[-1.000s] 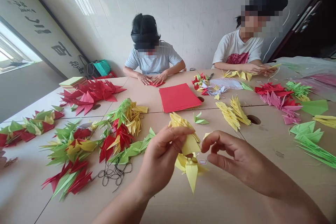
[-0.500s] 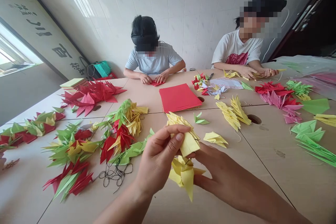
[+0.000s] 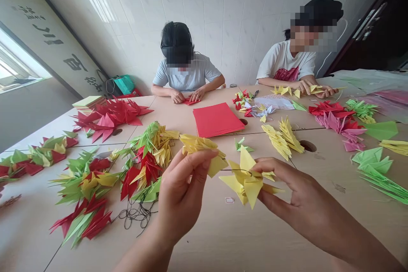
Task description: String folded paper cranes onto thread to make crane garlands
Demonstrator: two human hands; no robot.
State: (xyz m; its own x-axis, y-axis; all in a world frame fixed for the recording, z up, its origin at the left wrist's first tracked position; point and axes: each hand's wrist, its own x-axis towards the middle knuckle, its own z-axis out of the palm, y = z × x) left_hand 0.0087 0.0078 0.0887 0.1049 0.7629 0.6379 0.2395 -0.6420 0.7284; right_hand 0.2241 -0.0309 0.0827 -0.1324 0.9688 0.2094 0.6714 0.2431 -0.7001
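My left hand (image 3: 186, 187) is closed on a bundle of folded yellow paper pieces (image 3: 197, 144), gripped between thumb and fingers. To its right, my right hand (image 3: 290, 191) holds a cluster of yellow paper cranes (image 3: 247, 178) with pointed tips spreading outward. A dark thread shows on the cluster and in the gap towards the bundle. Black thread (image 3: 138, 214) lies tangled on the table left of my left hand. Beyond my hands sits a stack of red paper sheets (image 3: 216, 119).
Strings of green, red and yellow cranes (image 3: 89, 178) lie on the left of the table (image 3: 204, 242). Yellow folded pieces (image 3: 282, 138) and green ones (image 3: 372, 159) lie to the right. Two people (image 3: 188, 70) (image 3: 287, 61) sit across, their hands on paper.
My hands have moved apart: the left with its bundle went left, the right with the crane cluster went up and right. The small yellow piece beside them is now mostly hidden.
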